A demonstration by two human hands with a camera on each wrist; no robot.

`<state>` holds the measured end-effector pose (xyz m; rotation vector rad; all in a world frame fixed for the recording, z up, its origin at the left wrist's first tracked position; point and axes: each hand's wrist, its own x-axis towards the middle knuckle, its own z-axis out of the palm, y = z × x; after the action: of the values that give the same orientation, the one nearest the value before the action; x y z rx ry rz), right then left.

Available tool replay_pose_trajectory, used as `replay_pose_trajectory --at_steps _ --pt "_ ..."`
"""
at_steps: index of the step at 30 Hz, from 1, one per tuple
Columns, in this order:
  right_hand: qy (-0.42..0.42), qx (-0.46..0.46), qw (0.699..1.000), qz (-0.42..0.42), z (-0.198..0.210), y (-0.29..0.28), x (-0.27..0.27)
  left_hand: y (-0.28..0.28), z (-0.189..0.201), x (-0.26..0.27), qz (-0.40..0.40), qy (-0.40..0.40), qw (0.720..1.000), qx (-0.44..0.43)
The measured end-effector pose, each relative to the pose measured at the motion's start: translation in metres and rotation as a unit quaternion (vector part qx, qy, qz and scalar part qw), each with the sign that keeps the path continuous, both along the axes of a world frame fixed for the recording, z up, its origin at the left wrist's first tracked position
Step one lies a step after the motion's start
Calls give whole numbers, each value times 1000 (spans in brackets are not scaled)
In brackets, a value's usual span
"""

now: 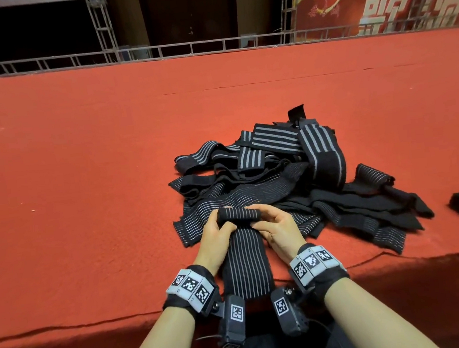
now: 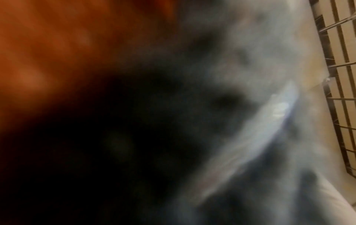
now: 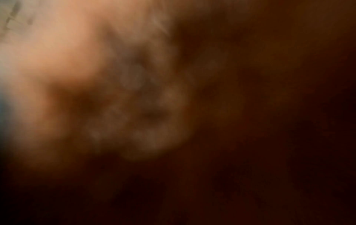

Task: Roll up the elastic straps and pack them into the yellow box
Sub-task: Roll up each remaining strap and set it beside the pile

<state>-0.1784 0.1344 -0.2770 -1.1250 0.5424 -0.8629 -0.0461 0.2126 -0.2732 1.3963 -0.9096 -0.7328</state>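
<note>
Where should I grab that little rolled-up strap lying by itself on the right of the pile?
Probably take the small rolled strap around its middle, coming down from above, thumb on one long side and fingers on the other. It lies on its side on the red cloth, so squeezing across the roll should keep the layers from unwinding.

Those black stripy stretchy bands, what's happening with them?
A person is rolling one up. Their left hand and right hand pinch the two ends of a small roll started at the far end of a long black elastic strap with thin white stripes, which trails back toward them across the red carpeted surface. Just behind lies a tangled pile of unrolled black-and-grey striped straps. One small rolled strap sits to the pile's right. No yellow box is in view. The wrist views are too blurred to help.
</note>
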Motion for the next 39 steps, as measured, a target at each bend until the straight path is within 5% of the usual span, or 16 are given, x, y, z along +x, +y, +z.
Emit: replay_pose_trajectory --at_steps 13,23,28,34,39 --pt "43 -7 999 -12 -1 -1 8 2 -3 1 13 72 997 -30" --pt "166 -136 977 11 -7 -1 10 -1 -7 -1 -3 -11 1000 -2" --pt "113 -85 990 7 -5 -4 6 0 -6 -2 -26 -28 999 -4" --pt "58 -19 998 33 -5 -5 5 0 -7 7 -9 68 997 -21" --pt "9 12 1000 14 -3 -6 2 -1 -12 8 9 24 1000 -15"
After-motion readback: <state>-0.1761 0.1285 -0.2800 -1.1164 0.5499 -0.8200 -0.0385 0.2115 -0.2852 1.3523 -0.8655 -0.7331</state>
